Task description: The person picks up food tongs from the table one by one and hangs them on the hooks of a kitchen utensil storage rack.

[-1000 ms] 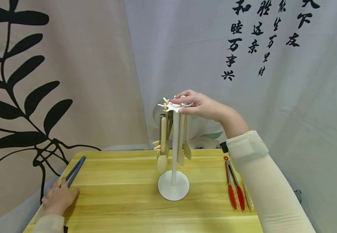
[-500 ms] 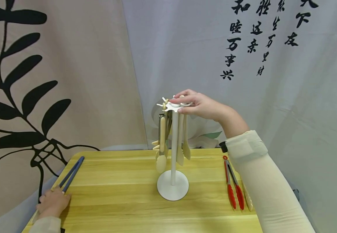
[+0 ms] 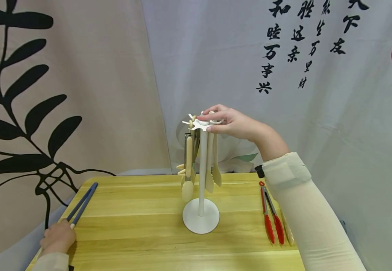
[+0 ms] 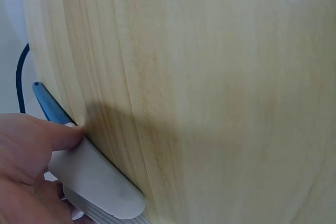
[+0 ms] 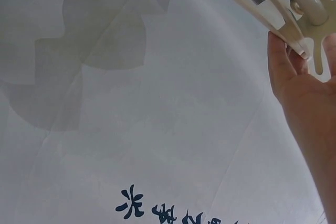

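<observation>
The blue and white tongs (image 4: 98, 179) are at the left edge of the wooden table (image 3: 131, 226), their joined blue end pointing away from the person. The left hand (image 3: 58, 237) grips them by the white end, thumb on the upper face and fingers underneath. The white stand (image 3: 201, 173) rises upright from its round base near the middle of the table. The right hand (image 3: 231, 122) grasps its hooked top from the right side, fingers laid over it and the thumb at the near edge. Pale utensils (image 3: 189, 158) hang from the hooks on both sides of the pole, some overlapping. Near the table's right edge lie red and grey tongs (image 3: 279, 229), just beside a pale long object (image 3: 289, 230) partly hidden by the right sleeve (image 3: 301, 195). Behind the table hangs a light cloth (image 3: 216, 45) with black writing.
</observation>
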{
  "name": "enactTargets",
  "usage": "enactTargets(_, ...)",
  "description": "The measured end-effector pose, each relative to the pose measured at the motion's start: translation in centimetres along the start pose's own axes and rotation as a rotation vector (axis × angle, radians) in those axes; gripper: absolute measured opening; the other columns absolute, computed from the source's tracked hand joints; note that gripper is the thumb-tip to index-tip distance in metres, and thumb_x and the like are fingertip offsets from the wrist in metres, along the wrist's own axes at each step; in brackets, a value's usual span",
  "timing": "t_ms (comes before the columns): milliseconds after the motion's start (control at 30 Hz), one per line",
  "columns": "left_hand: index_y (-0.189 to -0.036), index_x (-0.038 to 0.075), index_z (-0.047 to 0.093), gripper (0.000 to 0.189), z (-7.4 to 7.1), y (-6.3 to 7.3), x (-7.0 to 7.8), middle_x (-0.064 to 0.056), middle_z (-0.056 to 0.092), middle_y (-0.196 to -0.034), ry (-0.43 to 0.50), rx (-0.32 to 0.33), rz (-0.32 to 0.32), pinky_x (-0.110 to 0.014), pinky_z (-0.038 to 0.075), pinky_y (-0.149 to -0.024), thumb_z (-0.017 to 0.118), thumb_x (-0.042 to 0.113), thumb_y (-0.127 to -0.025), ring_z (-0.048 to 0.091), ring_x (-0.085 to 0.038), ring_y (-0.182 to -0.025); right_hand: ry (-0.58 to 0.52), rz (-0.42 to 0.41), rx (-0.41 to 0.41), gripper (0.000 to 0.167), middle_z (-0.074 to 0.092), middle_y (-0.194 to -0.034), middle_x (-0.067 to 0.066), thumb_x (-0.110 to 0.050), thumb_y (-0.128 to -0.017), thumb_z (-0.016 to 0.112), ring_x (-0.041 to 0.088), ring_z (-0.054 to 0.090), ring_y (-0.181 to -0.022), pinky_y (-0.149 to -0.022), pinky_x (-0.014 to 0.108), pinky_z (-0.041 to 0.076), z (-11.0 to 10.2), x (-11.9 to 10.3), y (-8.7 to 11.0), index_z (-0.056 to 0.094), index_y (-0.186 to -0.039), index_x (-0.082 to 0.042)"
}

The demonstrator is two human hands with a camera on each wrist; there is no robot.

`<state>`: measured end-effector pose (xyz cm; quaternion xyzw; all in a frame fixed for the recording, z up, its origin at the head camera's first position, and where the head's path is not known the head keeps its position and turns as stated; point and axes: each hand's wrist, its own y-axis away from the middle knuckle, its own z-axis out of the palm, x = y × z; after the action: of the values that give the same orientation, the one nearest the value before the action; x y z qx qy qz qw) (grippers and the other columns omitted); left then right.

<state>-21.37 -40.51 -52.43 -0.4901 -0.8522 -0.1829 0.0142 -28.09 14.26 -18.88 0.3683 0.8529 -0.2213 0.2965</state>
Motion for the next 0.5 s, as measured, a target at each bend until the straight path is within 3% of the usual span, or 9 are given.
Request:
enactTargets(300, -0.123, -0.013, 0.039, 0.040, -0.1, 1.0, 0.4, -0.042, 0.040, -0.108, 0.018, 0.022, 0.003, -0.061, 0.044, -0.074, 0.047, 0.015, -0.095, 0.042, -0.063, -0.097, 0.005, -0.004, -0.005, 0.040, 0.039, -0.139, 0.000, -0.021, -0.093, 0.061, 0.021, 0.039, -0.125, -0.101, 0.044, 0.039, -0.1, 0.3, -0.1, 0.057, -0.133, -0.020)
enactTargets(500, -0.124, -0.013, 0.038, 0.040, 0.1, 1.0, 0.2, -0.044, 0.037, -0.110, 0.032, 0.035, 0.000, -0.063, 0.043, -0.074, 0.047, 0.009, -0.093, 0.039, -0.063, -0.100, -0.001, -0.004, -0.002, 0.040, 0.039, -0.138, -0.001, -0.021, -0.092, 0.061, 0.021, 0.040, -0.124, -0.100, 0.043, 0.040, -0.1, 0.3, -0.1, 0.057, -0.132, -0.020)
